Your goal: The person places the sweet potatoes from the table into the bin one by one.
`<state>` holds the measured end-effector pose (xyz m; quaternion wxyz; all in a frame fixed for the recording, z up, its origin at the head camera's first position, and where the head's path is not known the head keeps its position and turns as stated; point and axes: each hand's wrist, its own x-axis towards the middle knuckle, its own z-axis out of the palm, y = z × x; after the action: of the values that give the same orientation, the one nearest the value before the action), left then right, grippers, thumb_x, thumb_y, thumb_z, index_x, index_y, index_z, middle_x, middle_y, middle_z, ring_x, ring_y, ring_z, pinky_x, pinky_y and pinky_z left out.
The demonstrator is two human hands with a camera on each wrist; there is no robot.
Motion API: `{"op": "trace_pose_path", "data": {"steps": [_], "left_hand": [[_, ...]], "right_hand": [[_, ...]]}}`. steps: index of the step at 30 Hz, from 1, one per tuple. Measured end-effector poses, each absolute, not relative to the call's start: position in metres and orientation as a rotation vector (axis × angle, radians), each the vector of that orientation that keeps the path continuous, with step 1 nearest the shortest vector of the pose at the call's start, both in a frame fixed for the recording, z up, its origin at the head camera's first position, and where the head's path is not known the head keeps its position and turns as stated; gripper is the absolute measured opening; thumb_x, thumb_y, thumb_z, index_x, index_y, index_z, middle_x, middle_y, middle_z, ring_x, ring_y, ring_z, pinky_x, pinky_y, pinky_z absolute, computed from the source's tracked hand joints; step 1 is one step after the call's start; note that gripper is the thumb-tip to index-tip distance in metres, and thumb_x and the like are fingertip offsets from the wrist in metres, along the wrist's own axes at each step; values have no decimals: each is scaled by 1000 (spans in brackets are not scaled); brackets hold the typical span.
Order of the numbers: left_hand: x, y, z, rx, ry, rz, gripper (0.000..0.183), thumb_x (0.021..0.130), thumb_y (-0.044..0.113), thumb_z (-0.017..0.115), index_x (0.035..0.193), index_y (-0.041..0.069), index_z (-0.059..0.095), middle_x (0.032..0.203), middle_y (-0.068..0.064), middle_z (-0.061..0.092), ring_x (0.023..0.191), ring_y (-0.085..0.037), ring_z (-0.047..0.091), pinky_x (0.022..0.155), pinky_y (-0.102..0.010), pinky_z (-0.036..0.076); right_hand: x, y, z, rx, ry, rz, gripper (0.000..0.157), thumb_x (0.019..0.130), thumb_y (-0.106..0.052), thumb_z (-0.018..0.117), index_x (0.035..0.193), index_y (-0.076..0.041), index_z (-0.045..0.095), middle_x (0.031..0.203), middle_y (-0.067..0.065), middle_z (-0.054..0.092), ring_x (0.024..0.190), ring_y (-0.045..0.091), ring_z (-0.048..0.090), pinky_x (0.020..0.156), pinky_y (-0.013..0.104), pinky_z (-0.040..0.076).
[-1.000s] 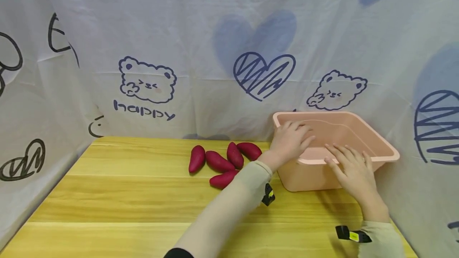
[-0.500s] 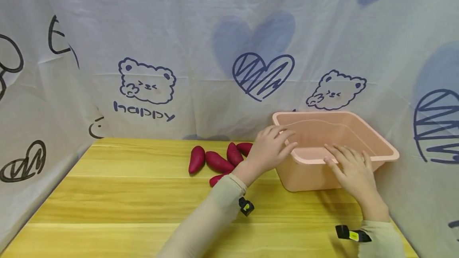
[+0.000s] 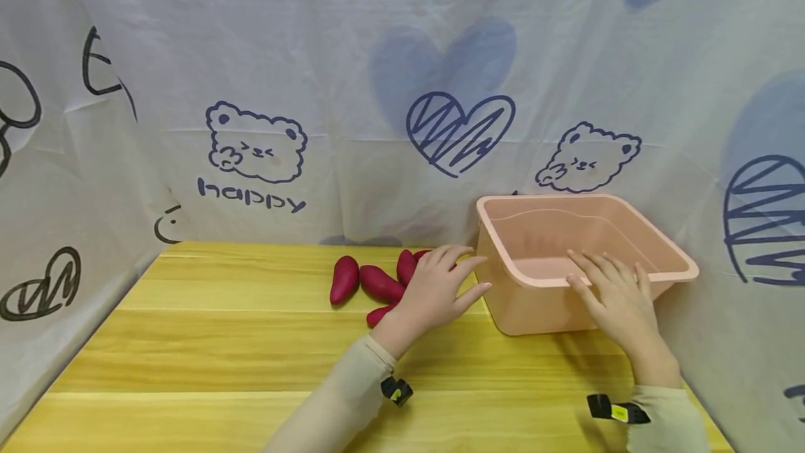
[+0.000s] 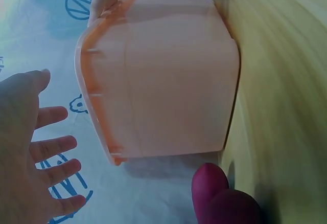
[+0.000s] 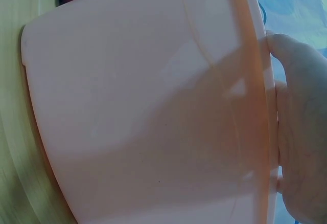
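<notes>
My left hand (image 3: 432, 293) is over the right part of a group of dark red sweet potatoes (image 3: 345, 280), covering some of them from the head view. Its fingers are spread and hold nothing; the left wrist view shows the same spread hand (image 4: 30, 152) beside a pink plastic tub (image 4: 168, 81). Below it, sweet potatoes (image 4: 208, 183) lie near the tub's base. My right hand (image 3: 619, 303) rests on the tub's near rim, with fairly straight fingers reaching over the inside. In the right wrist view, the thumb (image 5: 278, 42) touches the rim.
The tub (image 3: 547, 313) stands upright at the right of the wooden table (image 3: 207, 348), close to the back curtain. A white curtain (image 3: 365, 180) with bears and hearts hangs behind and along both sides. Dark straps with yellow marks (image 3: 619, 412) are on both wrists.
My left hand has withdrawn from over the tub's left rim, moving left and toward me until it overlaps the sweet potatoes. The right hand and the tub keep their places.
</notes>
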<state>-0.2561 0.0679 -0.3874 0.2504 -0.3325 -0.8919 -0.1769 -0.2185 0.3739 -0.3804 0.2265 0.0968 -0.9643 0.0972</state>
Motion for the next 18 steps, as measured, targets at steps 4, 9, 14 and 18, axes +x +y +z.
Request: {"op": "trace_pose_path", "data": {"steps": [4, 9, 14, 18], "left_hand": [[-251, 59, -393, -924, -2485, -468, 50, 96, 55, 49, 138, 29, 53, 139, -2, 53, 131, -23, 47, 107, -48, 41], [-246, 47, -401, -947, -2582, -409, 55, 95, 57, 49, 141, 29, 50, 142, -3, 51, 132, -25, 45, 107, -49, 41], [-246, 39, -410, -992, -2672, -397, 59, 94, 60, 47, 144, 29, 47, 148, -4, 45, 137, -28, 41, 110, -52, 37], [-249, 35, -416, -1004, -2769, -384, 60, 95, 61, 46, 147, 31, 42, 153, -5, 40, 142, -31, 35, 112, -58, 32]], "right_hand": [[-219, 373, -381, 268, -2655, 270, 50, 102, -45, 39, 147, -25, 42, 144, 18, 48, 134, 44, 35, 112, 70, 7], [-218, 373, -382, 269, -2658, 272, 49, 102, -45, 39, 148, -26, 41, 144, 18, 48, 134, 44, 35, 112, 70, 8], [-218, 374, -382, 269, -2657, 272, 50, 102, -45, 39, 148, -26, 40, 146, 19, 47, 136, 45, 34, 112, 70, 7], [-218, 374, -380, 267, -2677, 277, 52, 102, -47, 38, 150, -26, 38, 150, 18, 43, 139, 45, 30, 112, 70, 5]]}}
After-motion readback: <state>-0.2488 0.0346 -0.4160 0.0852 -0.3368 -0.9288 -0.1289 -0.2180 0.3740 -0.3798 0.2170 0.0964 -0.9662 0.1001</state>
